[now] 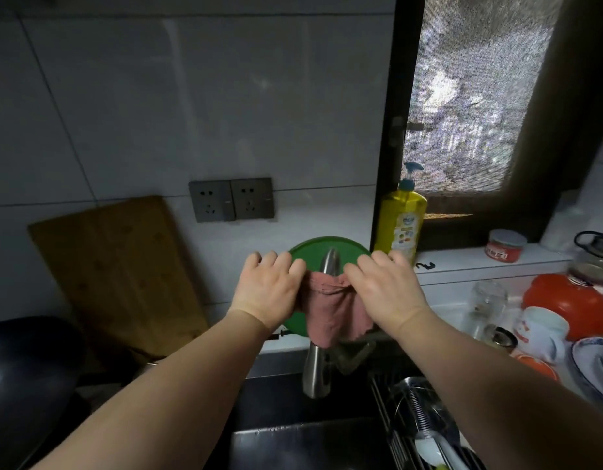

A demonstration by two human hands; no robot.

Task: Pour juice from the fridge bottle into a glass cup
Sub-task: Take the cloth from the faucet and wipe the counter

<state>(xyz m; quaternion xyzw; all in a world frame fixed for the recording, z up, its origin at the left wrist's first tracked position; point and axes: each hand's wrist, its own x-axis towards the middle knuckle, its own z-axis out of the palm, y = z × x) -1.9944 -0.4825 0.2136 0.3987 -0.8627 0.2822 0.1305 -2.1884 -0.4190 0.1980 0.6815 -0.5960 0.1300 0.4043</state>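
**Pink cloth (330, 313) on the tap, no juice in sight: what could've gone wrong**

Steel sink (293, 442) lay below the arms, w/ a rack of washed bits at its right side. Anything let go over it meant a wet drop. Dark wok (25, 368) at lower left and the wooden board (117, 266) leaning on the tiles were well apart from the hands, so no threat.

Green round lid (313, 252) stood against the wall right behind the faucet (315, 371). A hard tug on the cloth could've knocked it loose. Yellow soap bottle (400, 222) stood just beside the lid & near the right hand (385, 286), so a wide swing could've tipped it.

Both hands were closed on the cloth. Left hand (268, 290) gripped its left top edge and the right hand gripped the other, w/ the cloth draped over the faucet neck. Hung lopsided, it could've slid off into the sink.

Task things: the fridge bottle wasn't in view at all. A clear glass (488, 298) stood on the counter to the right, near a red bowl (571, 307) and white mug (541, 330). It was prob. the cup, tho blurred enough that it could've been a jar. That spot was crowded, so reaching in w/ damp fingers risked clinking the crockery or fumbling the glass. By my read, pouring hadn't begun.
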